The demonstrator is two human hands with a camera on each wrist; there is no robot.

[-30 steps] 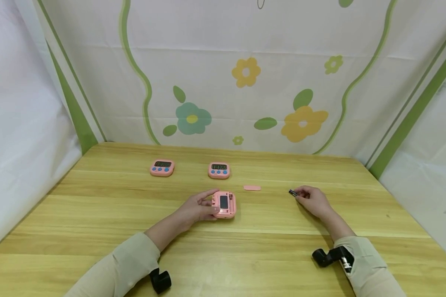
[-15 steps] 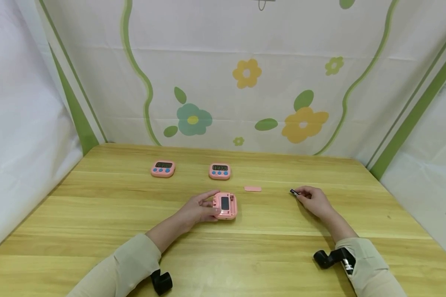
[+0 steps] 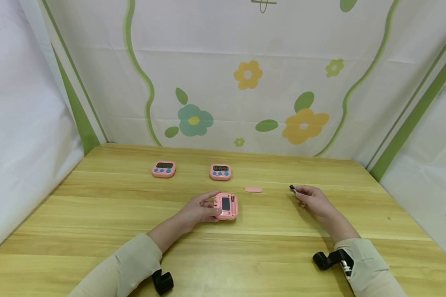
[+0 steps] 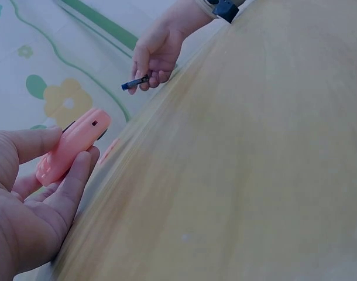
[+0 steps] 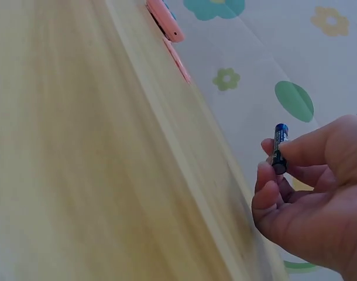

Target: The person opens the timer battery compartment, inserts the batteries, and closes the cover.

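Note:
My left hand (image 3: 198, 210) grips a pink digital timer (image 3: 232, 213) by its left side, thumb on one face and fingers on the other. The timer's back faces up, with its long battery slot uncovered along the right. In the left wrist view the same timer (image 4: 79, 140) shows edge-on between thumb and fingers. Farther right, my right hand (image 3: 315, 202) pinches a small dark battery (image 3: 292, 189) between thumb and fingers, above the table. The right wrist view shows this battery (image 5: 280, 146) standing almost upright, blue at its top end. A pink battery cover (image 3: 253, 189) lies between the hands.
Two more pink timers, one at the left (image 3: 164, 169) and one nearer the middle (image 3: 220, 172), lie face up behind the left hand. The wooden table (image 3: 245, 264) ends at a flower-printed cloth (image 3: 215, 74) at the back.
My right hand has lifted slightly and tilted the battery, so its end now points more upward. The left hand still holds the timer in the same place; the view has shifted a little.

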